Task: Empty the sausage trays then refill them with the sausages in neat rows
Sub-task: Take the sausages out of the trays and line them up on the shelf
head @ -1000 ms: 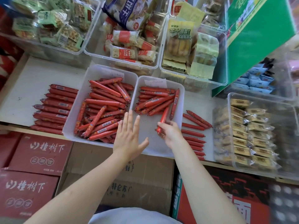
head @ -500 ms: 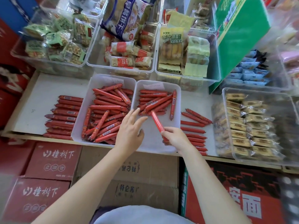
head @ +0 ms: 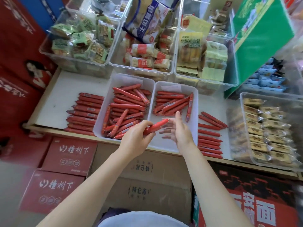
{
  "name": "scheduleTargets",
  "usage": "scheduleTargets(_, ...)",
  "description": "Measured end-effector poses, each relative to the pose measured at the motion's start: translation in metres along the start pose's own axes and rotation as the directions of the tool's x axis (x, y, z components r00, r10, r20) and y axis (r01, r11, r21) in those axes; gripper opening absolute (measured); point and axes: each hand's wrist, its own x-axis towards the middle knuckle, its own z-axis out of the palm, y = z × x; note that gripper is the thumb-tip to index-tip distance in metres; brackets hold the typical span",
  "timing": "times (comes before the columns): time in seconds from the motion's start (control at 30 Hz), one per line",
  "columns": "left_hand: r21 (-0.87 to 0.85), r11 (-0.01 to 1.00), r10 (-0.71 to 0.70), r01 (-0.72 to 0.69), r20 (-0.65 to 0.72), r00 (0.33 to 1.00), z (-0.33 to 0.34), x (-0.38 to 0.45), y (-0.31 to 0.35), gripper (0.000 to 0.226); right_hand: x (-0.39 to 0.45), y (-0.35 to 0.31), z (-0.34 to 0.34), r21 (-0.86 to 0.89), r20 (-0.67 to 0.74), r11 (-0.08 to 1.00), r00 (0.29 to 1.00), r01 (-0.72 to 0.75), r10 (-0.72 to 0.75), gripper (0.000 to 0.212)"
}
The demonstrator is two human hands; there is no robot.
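Head view: a person stands over a shop shelf, both bare hands working low in the middle of the frame.
Left of frame: a row of red sausages (head: 85, 112) lies side by side on the white shelf (head: 57, 89), just beside the left tray.
Left tray (head: 105, 112): crowded with sausages lying at crossed angles, far from neat.
Left hand (head: 136, 140): fingers curled round the lower end of a single sausage (head: 155, 126), which points up and to the right over the near part of the right tray.
Right tray (head: 195, 102): a loose heap fills the far half and one sausage lies along the right wall; the near half is bare.
Right hand (head: 180, 131): fingers apart and blurred, just beside the held sausage's free tip; whether they touch it cannot be told.
Right of frame: a second batch of sausages (head: 209, 135) lies on the shelf beside the right tray, roughly parallel.
Handling: each sausage looks light and fairly stiff, its glossy casing probably slippery; a grip round the middle seems steadier than one at the tapered ends.
Task state: by the look of it, both trays are not yet emptied.
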Motion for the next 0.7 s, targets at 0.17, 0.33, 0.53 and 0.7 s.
scheduleTargets(0.17, -0.032, 0.971, -0.237, 0.235, -0.067, 0.969, -0.082, -0.012, -0.068, 0.025, 0.037, 0.031, 0.093, -0.663, -0.11, 0.715, 0.917, 0.22, -0.385, 0.049)
scheduleTargets(0.33, 0.332, 0.924, -0.141, 0.188, -0.16, 0.977, -0.147, 0.003, -0.166, 0.035, 0.049, 0.069, 0.155, -0.896, -0.17, 0.441, 0.877, 0.052, -0.449, 0.063)
scheduleTargets(0.53, 0.597, 0.772, -0.214, 0.219, -0.08, 0.974, -0.151, 0.038, -0.238, 0.035, 0.053, 0.08, 0.159, -0.948, -0.194, 0.317, 0.84, -0.028, -0.506, 0.059)
scheduleTargets(0.7, 0.607, 0.781, -0.183, 0.146, -0.002, 0.983, -0.13, 0.064, -0.254, 0.042, 0.056, 0.082, 0.162, -0.964, -0.187, 0.261, 0.825, -0.05, -0.534, 0.056)
